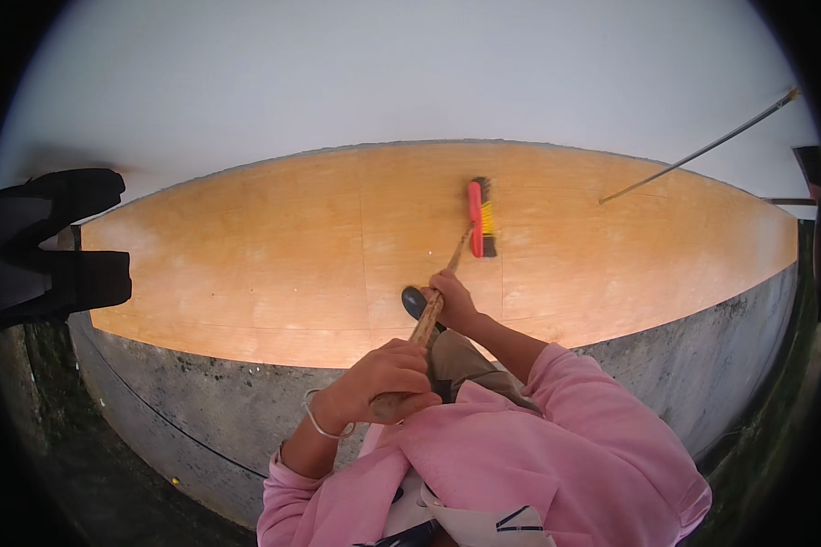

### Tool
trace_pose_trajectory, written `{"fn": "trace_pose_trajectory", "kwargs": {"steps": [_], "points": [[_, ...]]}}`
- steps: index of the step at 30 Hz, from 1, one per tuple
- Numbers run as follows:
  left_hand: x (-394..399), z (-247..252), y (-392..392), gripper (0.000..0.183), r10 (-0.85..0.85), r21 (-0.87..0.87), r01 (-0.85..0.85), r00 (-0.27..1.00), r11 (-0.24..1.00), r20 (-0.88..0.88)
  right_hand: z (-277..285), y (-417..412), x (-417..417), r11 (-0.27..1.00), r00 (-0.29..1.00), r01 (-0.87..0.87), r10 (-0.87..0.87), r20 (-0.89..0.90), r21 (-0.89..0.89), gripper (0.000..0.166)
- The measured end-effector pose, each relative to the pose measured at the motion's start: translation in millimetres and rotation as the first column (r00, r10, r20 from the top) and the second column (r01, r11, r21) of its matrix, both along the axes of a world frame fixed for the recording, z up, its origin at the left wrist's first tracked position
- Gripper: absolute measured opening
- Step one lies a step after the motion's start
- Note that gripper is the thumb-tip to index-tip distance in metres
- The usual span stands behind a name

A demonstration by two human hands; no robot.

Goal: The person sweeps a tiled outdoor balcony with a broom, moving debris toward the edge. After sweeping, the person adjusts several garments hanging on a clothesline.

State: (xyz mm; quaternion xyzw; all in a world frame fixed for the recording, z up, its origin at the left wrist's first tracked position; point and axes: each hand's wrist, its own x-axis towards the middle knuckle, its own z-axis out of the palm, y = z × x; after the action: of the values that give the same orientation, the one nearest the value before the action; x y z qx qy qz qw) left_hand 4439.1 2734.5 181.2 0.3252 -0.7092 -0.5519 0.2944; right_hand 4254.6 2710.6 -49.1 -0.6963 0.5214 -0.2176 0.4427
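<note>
A push broom reaches away from me across the tiled floor. Its red head (477, 217) carries black and yellow bristles (488, 220), slightly blurred, which face right. My left hand (393, 376), with a pale bangle at the wrist, is wrapped around the top end of the wooden broom handle (425, 328) close to my body. Farther down the same handle, my right hand (451, 301) grips it with the thumb along the wood. A dark shoe (414, 301) shows just beside the right hand, partly covered by the handle.
Orange-brown tiles (280, 232) run up to a white wall (410, 75). A thin metal pole (711, 147) leans against that wall at right. Dark objects (75, 239), hard to identify, stand at the left edge. A rough concrete strip (226, 390) borders the tiles nearer me.
</note>
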Motion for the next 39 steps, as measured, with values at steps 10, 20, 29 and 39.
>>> {"fn": "trace_pose_trajectory", "kwargs": {"steps": [10,20,29,39], "points": [[-40,34,75,0.015,0.212,-0.242,-0.091,0.812,0.966,0.544,44,103,208,0.562,0.167,-0.769,-0.283,0.944,0.305,0.016],[-141,118,180,0.02,-0.102,-0.395,0.038,0.985,0.918,-0.143,141,181,-91,0.985,0.989,-0.092,0.108,0.103,-0.143,0.023],[-228,-26,255,0.015,-0.21,0.003,0.213,0.963,0.977,-0.168,-14,295,-275,0.984,0.963,0.172,-0.156,-0.221,0.055,0.023],[-219,15,281,0.019,-0.136,-0.044,0.213,0.759,0.976,0.637,8,324,51,0.986,0.31,-0.164,0.025,0.951,0.028,0.02]]}}
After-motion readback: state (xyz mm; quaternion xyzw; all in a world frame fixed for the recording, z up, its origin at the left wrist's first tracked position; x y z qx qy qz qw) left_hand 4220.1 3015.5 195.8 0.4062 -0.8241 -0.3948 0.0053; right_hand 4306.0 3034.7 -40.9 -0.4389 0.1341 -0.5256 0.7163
